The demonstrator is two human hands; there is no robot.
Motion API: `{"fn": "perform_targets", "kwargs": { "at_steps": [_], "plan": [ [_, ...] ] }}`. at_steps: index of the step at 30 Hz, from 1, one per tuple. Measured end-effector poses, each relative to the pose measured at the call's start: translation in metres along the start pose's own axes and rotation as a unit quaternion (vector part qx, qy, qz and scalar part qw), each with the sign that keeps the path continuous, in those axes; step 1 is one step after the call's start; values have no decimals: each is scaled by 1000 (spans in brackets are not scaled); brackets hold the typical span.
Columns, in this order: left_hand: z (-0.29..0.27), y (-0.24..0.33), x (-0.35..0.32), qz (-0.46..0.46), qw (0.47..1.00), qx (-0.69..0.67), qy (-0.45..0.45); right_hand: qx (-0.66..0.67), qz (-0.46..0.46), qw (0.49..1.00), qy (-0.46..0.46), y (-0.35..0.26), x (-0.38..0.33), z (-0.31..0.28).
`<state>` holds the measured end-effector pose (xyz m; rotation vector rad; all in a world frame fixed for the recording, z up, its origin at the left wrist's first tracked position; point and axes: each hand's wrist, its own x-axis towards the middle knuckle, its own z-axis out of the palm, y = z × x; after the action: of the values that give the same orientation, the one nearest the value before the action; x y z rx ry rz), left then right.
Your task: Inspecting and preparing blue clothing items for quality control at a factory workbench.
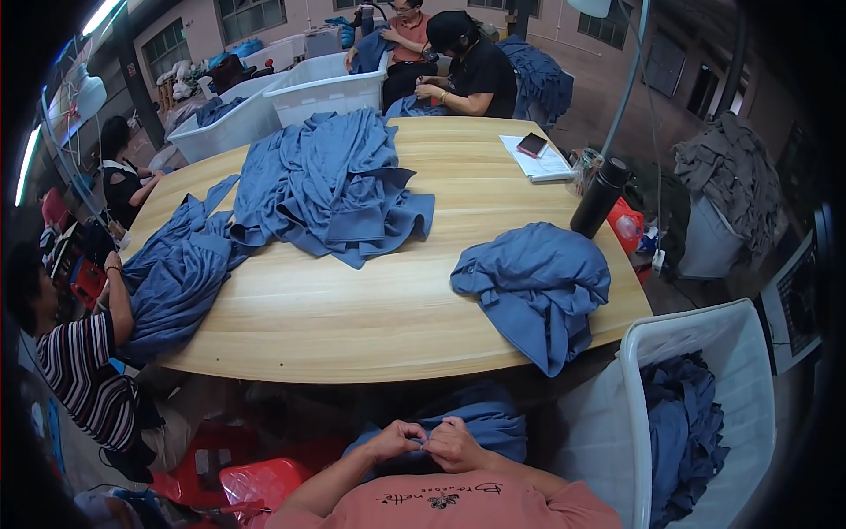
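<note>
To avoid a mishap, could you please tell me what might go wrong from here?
The black flask stands near the right edge of the table, close to the bunched blue garment; dragging that garment could tip it.
The garment's lower tip overhangs the near edge, so it might slide off.
The blue cloth in the left hand and right hand lies below the tabletop, and could slip down if both let go.

Behind the wooden table is a pinkish wall with windows. Left of the table, white tube lights glow brightly.
</note>
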<state>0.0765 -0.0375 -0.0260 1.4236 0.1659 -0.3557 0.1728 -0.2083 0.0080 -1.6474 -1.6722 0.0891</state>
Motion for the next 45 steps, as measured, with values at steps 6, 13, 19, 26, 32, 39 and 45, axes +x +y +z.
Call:
{"fn": "perform_targets", "kwargs": {
  "at_steps": [6,13,19,26,32,39,45],
  "plan": [
    [4,-1,-1,-64,991,-115,19,-2,-14,1000,14,-6,2,-1],
    [6,-12,1,-78,985,-154,9,-51,-26,997,52,-9,5,-1],
    [3,-13,-6,-79,965,-247,27,-65,35,997,39,-7,3,2],
    [11,-9,-6,-73,948,-303,72,-29,51,998,28,-5,2,3],
    [11,-5,-4,-42,970,-220,93,-21,86,995,46,-2,1,8],
    [13,0,-7,-38,971,-222,76,-82,-7,992,97,-9,2,4],
    [16,4,-14,-32,984,-132,116,-20,92,993,78,-7,-5,20]
  ]
}}
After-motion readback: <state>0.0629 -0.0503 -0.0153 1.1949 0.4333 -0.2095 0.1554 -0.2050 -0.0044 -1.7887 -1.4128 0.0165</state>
